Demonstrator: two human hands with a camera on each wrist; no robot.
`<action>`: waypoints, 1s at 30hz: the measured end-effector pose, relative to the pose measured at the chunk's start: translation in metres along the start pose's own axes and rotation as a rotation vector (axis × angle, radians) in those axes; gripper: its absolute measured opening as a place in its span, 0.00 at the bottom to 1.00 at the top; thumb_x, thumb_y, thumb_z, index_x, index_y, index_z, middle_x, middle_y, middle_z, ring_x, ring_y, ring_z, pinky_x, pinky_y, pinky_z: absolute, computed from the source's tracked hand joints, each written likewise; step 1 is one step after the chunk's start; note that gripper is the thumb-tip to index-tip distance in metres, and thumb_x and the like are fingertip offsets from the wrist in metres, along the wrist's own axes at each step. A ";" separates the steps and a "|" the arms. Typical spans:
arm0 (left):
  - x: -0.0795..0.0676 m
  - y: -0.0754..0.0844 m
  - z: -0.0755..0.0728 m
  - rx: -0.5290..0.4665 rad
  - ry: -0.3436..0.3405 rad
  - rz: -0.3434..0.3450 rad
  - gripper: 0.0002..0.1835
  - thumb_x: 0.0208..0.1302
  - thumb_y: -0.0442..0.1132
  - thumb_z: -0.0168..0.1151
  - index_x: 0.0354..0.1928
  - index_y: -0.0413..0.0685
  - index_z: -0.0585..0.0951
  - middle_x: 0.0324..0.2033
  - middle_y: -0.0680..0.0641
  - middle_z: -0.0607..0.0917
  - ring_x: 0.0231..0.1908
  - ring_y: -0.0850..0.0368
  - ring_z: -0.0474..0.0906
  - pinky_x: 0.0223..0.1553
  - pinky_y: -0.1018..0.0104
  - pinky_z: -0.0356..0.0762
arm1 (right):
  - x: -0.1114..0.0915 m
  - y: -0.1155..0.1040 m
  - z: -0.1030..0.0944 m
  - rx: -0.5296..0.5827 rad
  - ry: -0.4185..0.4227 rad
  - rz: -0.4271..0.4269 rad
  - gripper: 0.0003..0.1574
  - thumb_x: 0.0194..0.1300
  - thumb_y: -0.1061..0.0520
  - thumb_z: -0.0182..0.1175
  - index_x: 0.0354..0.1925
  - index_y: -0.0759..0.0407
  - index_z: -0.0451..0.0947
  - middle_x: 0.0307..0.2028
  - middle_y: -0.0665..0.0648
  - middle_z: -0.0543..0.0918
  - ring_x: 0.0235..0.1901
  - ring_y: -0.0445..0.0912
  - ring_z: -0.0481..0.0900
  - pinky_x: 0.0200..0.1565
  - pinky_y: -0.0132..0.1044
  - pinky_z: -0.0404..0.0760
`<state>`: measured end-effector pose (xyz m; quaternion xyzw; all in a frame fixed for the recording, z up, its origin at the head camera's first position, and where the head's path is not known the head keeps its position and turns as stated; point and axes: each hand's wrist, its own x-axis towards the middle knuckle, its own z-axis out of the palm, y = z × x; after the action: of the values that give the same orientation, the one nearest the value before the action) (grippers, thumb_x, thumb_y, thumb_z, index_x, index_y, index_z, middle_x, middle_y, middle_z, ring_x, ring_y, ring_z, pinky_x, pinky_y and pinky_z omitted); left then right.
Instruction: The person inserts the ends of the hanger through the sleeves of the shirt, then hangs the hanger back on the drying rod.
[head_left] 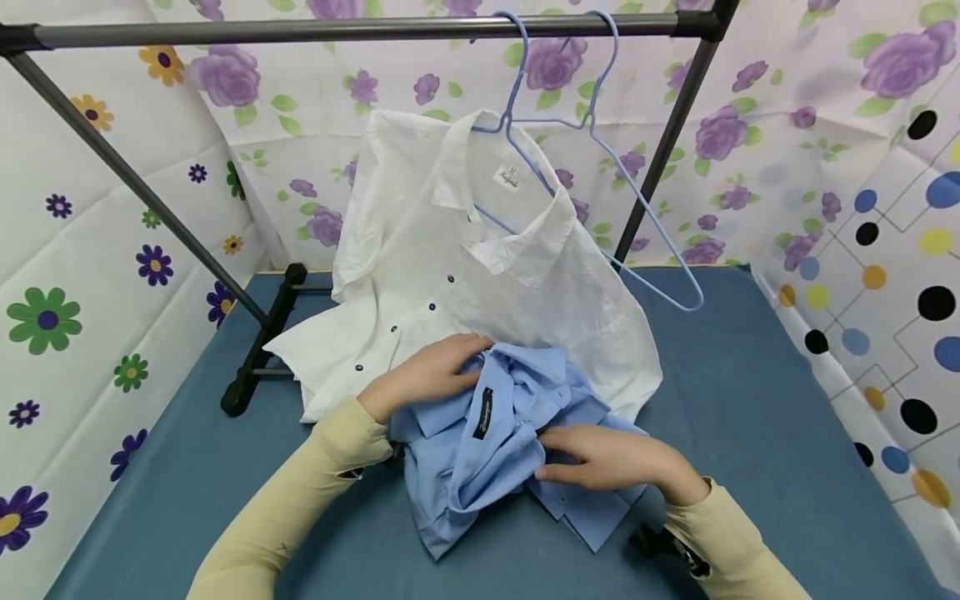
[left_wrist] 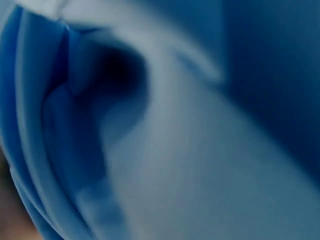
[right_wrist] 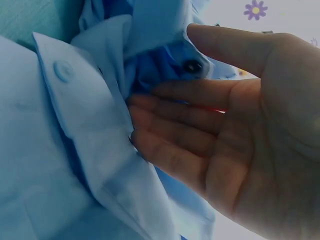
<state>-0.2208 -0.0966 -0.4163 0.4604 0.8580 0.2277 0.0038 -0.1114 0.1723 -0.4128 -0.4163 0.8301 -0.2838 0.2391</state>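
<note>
A crumpled light-blue shirt (head_left: 450,467) with a dark collar label (head_left: 484,414) lies bunched in front of me. My left hand (head_left: 423,375) rests at its upper left, fingers reaching to the collar; whether they pinch the cloth is hidden. Blurred blue folds fill the left wrist view. On the other side, my right hand (head_left: 611,458) meets the shirt with its thumb apart. Seen from the right wrist, the fingers (right_wrist: 175,145) are nearly straight and their tips touch the cloth. A white shirt (head_left: 540,308) with dark buttons lies behind, partly on a blue hanger (head_left: 517,79).
Overhead runs a dark metal rail (head_left: 300,32) on slanted legs, with a black foot (head_left: 238,393) at left. A second blue hanger (head_left: 675,250) hangs at right. The surface is a blue-grey table (head_left: 750,392). Flower-patterned sheets (head_left: 750,158) enclose the back and sides.
</note>
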 end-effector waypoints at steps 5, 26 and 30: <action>-0.011 0.008 -0.019 0.054 0.096 0.034 0.19 0.66 0.49 0.55 0.57 0.55 0.73 0.48 0.55 0.74 0.49 0.60 0.69 0.49 0.62 0.67 | -0.010 -0.002 -0.013 -0.006 0.030 0.052 0.24 0.68 0.39 0.48 0.56 0.47 0.73 0.48 0.43 0.77 0.44 0.37 0.75 0.44 0.39 0.75; -0.082 0.058 -0.073 -0.001 -0.006 -0.013 0.18 0.65 0.57 0.53 0.49 0.56 0.78 0.39 0.61 0.76 0.28 0.64 0.72 0.28 0.71 0.71 | 0.008 -0.009 -0.074 -0.129 0.508 -0.116 0.28 0.62 0.48 0.61 0.60 0.45 0.69 0.56 0.44 0.72 0.55 0.43 0.70 0.50 0.42 0.72; -0.088 0.059 -0.061 -0.052 -0.205 -0.036 0.25 0.60 0.64 0.54 0.51 0.57 0.77 0.43 0.60 0.76 0.36 0.63 0.75 0.36 0.69 0.73 | 0.026 -0.007 -0.075 -0.178 0.454 -0.135 0.33 0.61 0.45 0.62 0.63 0.45 0.66 0.60 0.42 0.67 0.59 0.42 0.65 0.54 0.44 0.68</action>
<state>-0.1362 -0.1617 -0.3566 0.4655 0.8550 0.2015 0.1077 -0.1693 0.1680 -0.3580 -0.4158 0.8546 -0.3110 -0.0108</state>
